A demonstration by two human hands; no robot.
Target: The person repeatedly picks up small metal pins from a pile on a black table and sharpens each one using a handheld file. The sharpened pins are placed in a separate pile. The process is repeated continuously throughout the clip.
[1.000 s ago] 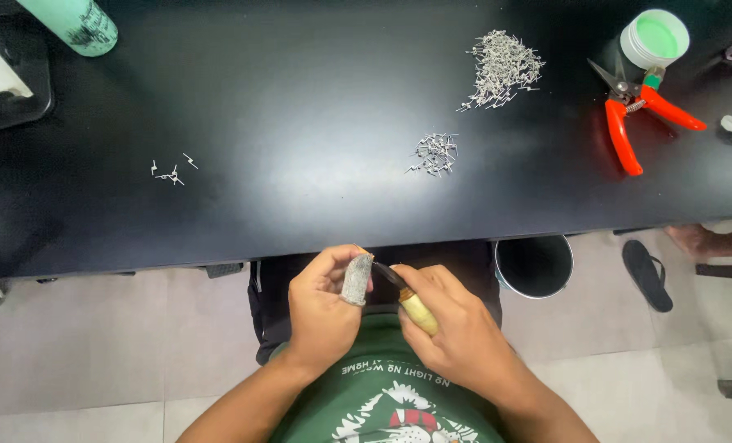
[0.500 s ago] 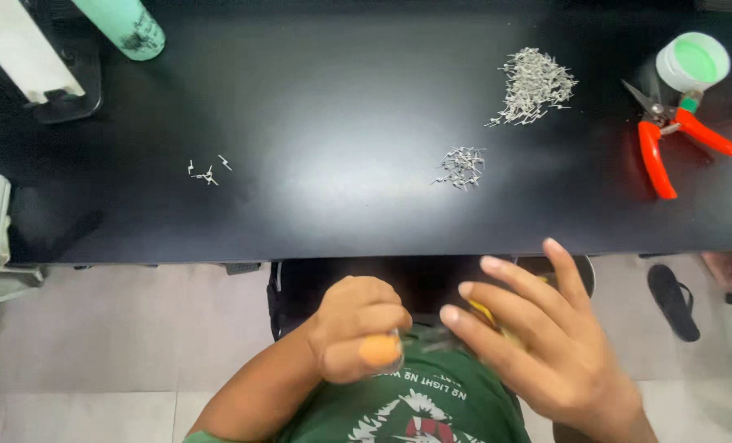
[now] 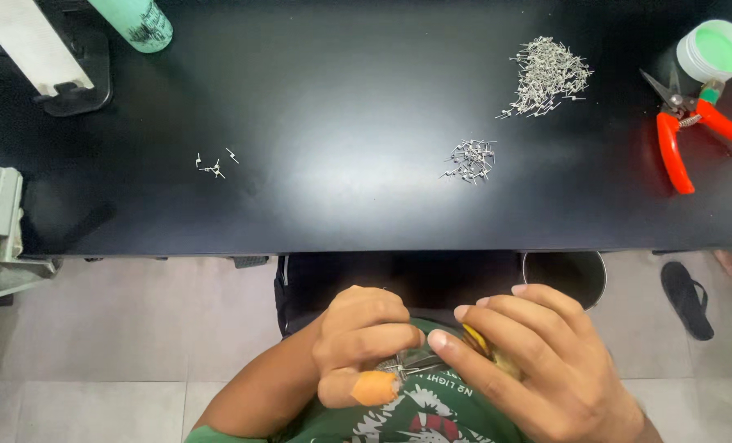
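At the upper left of the frame a pale green bottle (image 3: 132, 20) is cut off by the edge, and a few loose silvery metal pins (image 3: 215, 164) lie on the black tabletop (image 3: 341, 98). Low in the centre, the left hand (image 3: 364, 340), an orange bandage on its thumb, is now curled tight, pinching slim metal tweezers (image 3: 411, 363). Half a second ago the right hand (image 3: 538, 365) was splayed wide; it has since closed in, fingers bent around a yellow-handled tool (image 3: 474, 338) that is mostly hidden. Whether the tweezers grip a pin is too small to tell. Further right lie two pin heaps (image 3: 471, 157), then red-handled cutters (image 3: 687, 123) at the upper right.
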